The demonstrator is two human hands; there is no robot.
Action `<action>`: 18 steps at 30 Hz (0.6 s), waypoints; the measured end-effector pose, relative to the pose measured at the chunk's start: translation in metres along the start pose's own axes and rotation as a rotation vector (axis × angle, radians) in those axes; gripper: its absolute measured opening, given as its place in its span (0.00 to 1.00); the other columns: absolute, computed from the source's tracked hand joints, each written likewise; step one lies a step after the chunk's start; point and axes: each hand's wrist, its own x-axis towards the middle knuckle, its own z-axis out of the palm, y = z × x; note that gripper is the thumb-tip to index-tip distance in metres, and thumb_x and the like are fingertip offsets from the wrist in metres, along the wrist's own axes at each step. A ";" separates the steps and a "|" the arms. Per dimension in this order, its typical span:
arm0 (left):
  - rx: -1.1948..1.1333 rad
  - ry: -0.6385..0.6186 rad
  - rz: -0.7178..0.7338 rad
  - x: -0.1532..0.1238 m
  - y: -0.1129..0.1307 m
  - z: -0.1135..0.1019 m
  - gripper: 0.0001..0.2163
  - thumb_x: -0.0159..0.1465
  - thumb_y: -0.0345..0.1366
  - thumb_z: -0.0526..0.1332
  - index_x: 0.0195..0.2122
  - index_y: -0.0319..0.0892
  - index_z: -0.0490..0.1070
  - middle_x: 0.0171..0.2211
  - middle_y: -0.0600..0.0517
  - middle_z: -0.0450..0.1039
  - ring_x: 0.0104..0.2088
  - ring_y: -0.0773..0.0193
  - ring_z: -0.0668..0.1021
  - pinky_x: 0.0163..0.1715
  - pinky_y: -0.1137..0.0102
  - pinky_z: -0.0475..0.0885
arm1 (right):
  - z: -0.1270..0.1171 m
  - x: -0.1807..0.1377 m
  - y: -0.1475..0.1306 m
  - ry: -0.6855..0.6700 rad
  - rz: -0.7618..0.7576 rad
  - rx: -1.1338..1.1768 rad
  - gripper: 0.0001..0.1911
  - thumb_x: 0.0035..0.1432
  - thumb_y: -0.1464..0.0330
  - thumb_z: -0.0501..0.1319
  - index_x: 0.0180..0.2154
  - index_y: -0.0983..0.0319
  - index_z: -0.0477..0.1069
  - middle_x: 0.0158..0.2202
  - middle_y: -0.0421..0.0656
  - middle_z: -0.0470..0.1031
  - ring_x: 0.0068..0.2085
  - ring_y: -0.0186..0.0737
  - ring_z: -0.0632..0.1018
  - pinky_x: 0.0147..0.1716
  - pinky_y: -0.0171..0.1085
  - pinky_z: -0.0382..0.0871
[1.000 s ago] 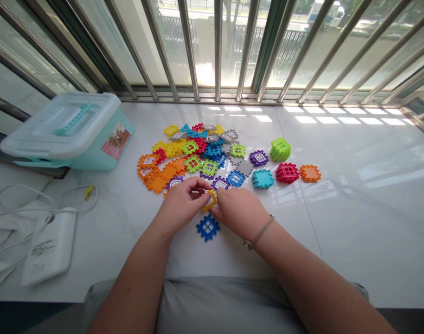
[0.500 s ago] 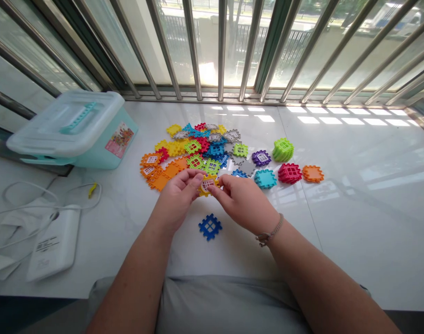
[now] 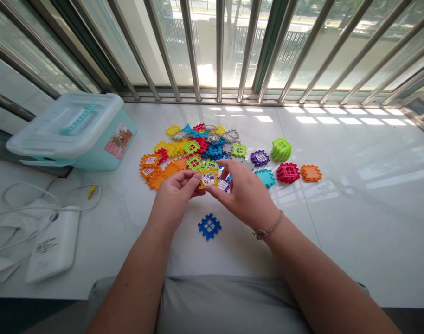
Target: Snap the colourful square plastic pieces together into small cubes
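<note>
My left hand (image 3: 177, 197) pinches a yellow interlocking building tile (image 3: 209, 179) with a window grid, thumb on top at its left edge. My right hand (image 3: 245, 190) is open, its index finger and thumb spread apart around the tile's right side. The thumb tip lies at the tile's lower edge; whether it touches, I cannot tell. Between the right fingers, a purple tile (image 3: 224, 184) with a white window shows, partly hidden. A blue window tile (image 3: 209, 227) lies flat on the table below both hands. Beyond them spreads a mixed pile of tiles (image 3: 177, 147).
To the right are a green stack (image 3: 281, 149), a red stack (image 3: 288, 172), turquoise tiles (image 3: 265, 177), a purple tile (image 3: 260, 158) and an orange tile (image 3: 311, 173). A lidded turquoise box (image 3: 100, 148), a white power bank (image 3: 54, 246) and cables are at left. Metal bars (image 3: 219, 55) line the window.
My right hand has let go of the yellow tile, and its fingers have spread. The left hand keeps hold of it. A purple tile has come into sight between the right fingers.
</note>
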 end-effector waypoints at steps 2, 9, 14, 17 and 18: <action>-0.015 -0.002 0.007 0.000 0.000 0.000 0.19 0.58 0.47 0.79 0.42 0.40 0.80 0.36 0.49 0.83 0.34 0.63 0.83 0.39 0.66 0.84 | 0.000 0.000 0.002 -0.004 -0.054 0.011 0.31 0.67 0.55 0.71 0.65 0.59 0.67 0.56 0.51 0.79 0.44 0.47 0.82 0.43 0.43 0.75; 0.005 -0.017 0.050 0.000 -0.002 -0.001 0.18 0.60 0.47 0.77 0.44 0.40 0.80 0.36 0.50 0.82 0.36 0.63 0.82 0.37 0.70 0.81 | 0.004 -0.002 -0.001 -0.054 -0.023 -0.073 0.27 0.68 0.49 0.68 0.57 0.59 0.69 0.46 0.46 0.83 0.40 0.45 0.82 0.36 0.38 0.69; 0.102 -0.112 0.083 -0.005 0.000 0.002 0.19 0.59 0.44 0.78 0.48 0.42 0.80 0.41 0.49 0.82 0.41 0.61 0.82 0.40 0.70 0.80 | 0.012 -0.006 -0.006 -0.074 0.072 -0.197 0.29 0.69 0.44 0.64 0.55 0.61 0.69 0.45 0.48 0.81 0.40 0.49 0.83 0.35 0.39 0.70; 0.198 -0.135 0.080 -0.007 0.000 0.004 0.19 0.60 0.45 0.77 0.49 0.42 0.80 0.43 0.47 0.83 0.43 0.58 0.83 0.38 0.69 0.80 | 0.011 -0.006 -0.006 -0.089 -0.085 -0.161 0.33 0.66 0.53 0.71 0.63 0.61 0.65 0.60 0.54 0.75 0.55 0.53 0.81 0.46 0.43 0.76; 0.221 -0.134 0.082 -0.006 0.000 0.004 0.19 0.60 0.45 0.76 0.49 0.42 0.80 0.43 0.47 0.83 0.42 0.58 0.83 0.39 0.69 0.79 | 0.011 -0.006 -0.007 -0.103 -0.147 -0.153 0.35 0.65 0.57 0.72 0.65 0.60 0.63 0.64 0.55 0.72 0.59 0.53 0.78 0.50 0.44 0.76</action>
